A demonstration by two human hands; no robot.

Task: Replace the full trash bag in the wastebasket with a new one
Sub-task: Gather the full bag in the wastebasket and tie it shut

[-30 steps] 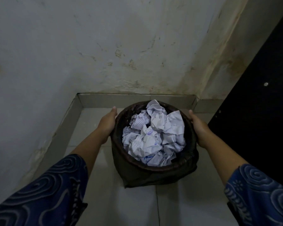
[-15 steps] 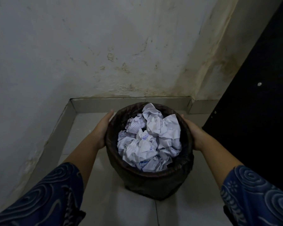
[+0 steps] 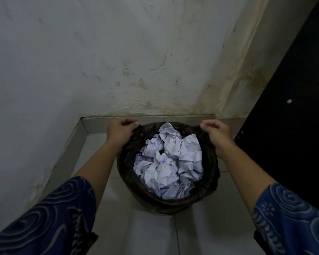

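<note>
A round wastebasket (image 3: pixel 166 206) stands on the tiled floor in a wall corner, lined with a black trash bag (image 3: pixel 126 159) folded over its rim. Crumpled white paper (image 3: pixel 168 162) fills the bag to the top. My left hand (image 3: pixel 121 130) pinches the bag's edge at the far left of the rim. At the far right of the rim my right hand (image 3: pixel 216 134) is closed on the bag's edge, which is pulled up a little there. Only the basket's dark front wall shows below the bag.
A stained white wall (image 3: pixel 118 61) rises right behind the basket, with a grey tile skirting (image 3: pixel 72 144) along the left and back. A black panel or door (image 3: pixel 284 116) stands close on the right. Pale floor tiles (image 3: pixel 145 234) lie in front of the basket.
Both hands left the basket's sides and moved up to the far rim, where they closed on the bag's edge. The view shifted slightly.
</note>
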